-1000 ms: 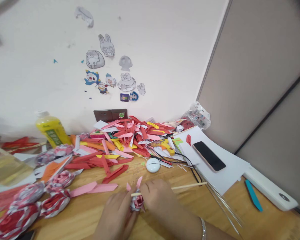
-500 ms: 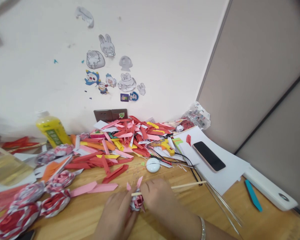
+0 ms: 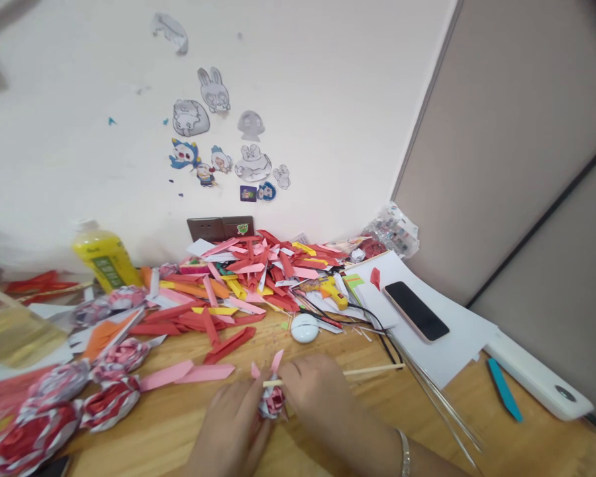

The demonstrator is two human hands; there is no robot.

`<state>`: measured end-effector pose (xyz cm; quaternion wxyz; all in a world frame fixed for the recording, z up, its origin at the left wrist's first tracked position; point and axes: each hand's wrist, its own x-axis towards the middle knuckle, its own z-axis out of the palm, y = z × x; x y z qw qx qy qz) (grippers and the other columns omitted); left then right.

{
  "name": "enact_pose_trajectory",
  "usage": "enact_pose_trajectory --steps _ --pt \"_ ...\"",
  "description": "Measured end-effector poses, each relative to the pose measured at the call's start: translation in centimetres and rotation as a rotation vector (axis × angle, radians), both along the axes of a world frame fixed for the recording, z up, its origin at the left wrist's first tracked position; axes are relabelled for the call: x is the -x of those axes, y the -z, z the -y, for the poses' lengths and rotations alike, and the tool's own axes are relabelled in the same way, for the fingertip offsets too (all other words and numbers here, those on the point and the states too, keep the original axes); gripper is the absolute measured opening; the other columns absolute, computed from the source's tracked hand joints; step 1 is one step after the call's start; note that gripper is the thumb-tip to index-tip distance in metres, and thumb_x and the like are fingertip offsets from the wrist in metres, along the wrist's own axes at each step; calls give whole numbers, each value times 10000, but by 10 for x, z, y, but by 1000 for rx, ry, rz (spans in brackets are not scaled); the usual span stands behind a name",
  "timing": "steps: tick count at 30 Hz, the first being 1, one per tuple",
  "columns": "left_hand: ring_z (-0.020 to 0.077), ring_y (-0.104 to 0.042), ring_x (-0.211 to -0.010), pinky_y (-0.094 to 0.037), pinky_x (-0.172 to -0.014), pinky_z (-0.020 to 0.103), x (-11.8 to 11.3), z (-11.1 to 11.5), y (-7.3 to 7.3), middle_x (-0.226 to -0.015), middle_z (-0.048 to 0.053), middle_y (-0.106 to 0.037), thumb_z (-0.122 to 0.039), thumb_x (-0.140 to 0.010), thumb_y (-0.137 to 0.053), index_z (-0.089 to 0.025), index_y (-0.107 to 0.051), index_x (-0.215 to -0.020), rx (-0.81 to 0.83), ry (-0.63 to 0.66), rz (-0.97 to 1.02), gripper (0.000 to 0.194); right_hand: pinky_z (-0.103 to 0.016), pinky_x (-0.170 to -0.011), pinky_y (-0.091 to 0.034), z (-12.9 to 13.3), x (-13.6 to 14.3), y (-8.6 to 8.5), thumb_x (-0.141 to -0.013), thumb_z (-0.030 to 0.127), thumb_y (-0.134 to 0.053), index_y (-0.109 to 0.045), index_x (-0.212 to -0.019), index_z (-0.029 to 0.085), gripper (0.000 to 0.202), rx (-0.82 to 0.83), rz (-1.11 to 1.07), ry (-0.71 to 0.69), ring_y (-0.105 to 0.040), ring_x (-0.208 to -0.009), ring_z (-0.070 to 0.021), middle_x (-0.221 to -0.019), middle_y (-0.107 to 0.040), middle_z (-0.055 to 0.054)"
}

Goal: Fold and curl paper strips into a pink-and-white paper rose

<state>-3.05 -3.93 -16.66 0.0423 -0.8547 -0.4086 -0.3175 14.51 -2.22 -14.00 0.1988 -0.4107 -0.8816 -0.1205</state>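
Note:
Between my hands, low in the middle of the head view, is a small folded-paper ball (image 3: 271, 402) in pink, red and white, with pink strip ends sticking up. My left hand (image 3: 233, 417) is closed around its left side. My right hand (image 3: 315, 391) grips a thin wooden stick (image 3: 372, 371) that lies across the top of the ball; its blunt end shows between my hands and its other end points right. The fingertips of my right hand are partly hidden. Left of my hands lies a folded pink paper strip (image 3: 189, 375).
A heap of red, pink, white and yellow folded strips (image 3: 258, 265) lies by the wall. Nearby are a yellow glue gun (image 3: 334, 293), a white mouse (image 3: 304, 328), a phone (image 3: 416, 311), metal wires (image 3: 442, 397), a yellow bottle (image 3: 106, 258) and finished woven paper pieces (image 3: 112, 401).
Hands and paper ball stay almost in place. The stick's right end has shifted slightly left and down; its short end still shows between the hands.

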Motion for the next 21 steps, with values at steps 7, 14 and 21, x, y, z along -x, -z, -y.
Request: enact_pose_trajectory --steps 7,14,21 --pt "208 -664 -781 -522 -691 314 1 0 1 -890 54 -693 -260 -893 -477 -206 -430 -1280 8 -7 -21 394 -283 -447 -263 0 1 1 -828 132 -589 -542 -713 168 130 -78 -54 24 -552 -503 -171 -594 -627 -28" --pt "215 -667 -784 -524 -696 323 0 0 -1 -888 68 -696 -269 -910 -440 -177 -407 -1304 -31 -4 -47 406 -283 -460 -267 1 0 -1 -798 149 -642 -553 -707 164 128 -101 -69 23 -556 -523 -169 -604 -632 -26" --pt "213 -679 -771 -531 -684 322 -1 -1 -3 -891 79 -709 -296 -928 -394 -152 -397 -1317 -95 -23 -71 415 -296 -449 -262 1 0 0 -808 88 -590 -556 -699 161 135 -121 -31 -7 -542 -519 -177 -608 -624 -30"
